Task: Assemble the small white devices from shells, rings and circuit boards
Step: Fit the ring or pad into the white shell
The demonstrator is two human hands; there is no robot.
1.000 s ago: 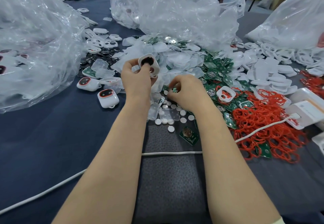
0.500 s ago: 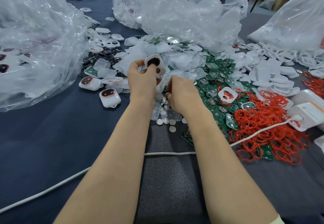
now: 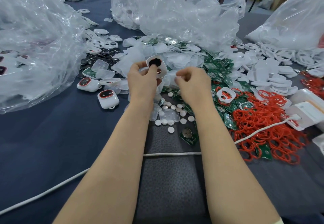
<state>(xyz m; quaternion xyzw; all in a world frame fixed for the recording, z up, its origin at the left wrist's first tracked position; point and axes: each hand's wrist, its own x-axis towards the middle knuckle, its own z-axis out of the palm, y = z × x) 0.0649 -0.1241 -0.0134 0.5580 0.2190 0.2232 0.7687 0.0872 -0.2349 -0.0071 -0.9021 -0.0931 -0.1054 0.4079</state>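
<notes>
Two bare forearms reach from the near edge over a dark blue table (image 3: 43, 144). The left hand (image 3: 142, 80) holds a white shell (image 3: 156, 63) tilted up above the heap of parts. Its thumb and fingers curl round the shell's edges, and one fingertip presses at the dark round opening in its face. The right hand (image 3: 194, 83) hovers just beside it, on the right, fingers curled and thumb and fingertips drawn together; whether they pinch anything cannot be told.

Under the hands, small white discs (image 3: 175, 116) lie scattered at the far edge of a grey mat (image 3: 171, 180). A lone board (image 3: 188, 135) carrying a coin cell lies on the mat. To the right, a heap of green circuit boards (image 3: 220, 76) runs into a tangle of red rings (image 3: 259, 127), with loose shells (image 3: 273, 76) stacked beyond them.

Left of the hands, two closed white devices (image 3: 107, 99) with red-rimmed dark windows rest on the table. Crumpled clear plastic bags (image 3: 35, 48) fill the far left, far centre and far right. A white cable (image 3: 171, 154) crosses the near table beneath both forearms and runs to a white box (image 3: 308, 113) at the right
</notes>
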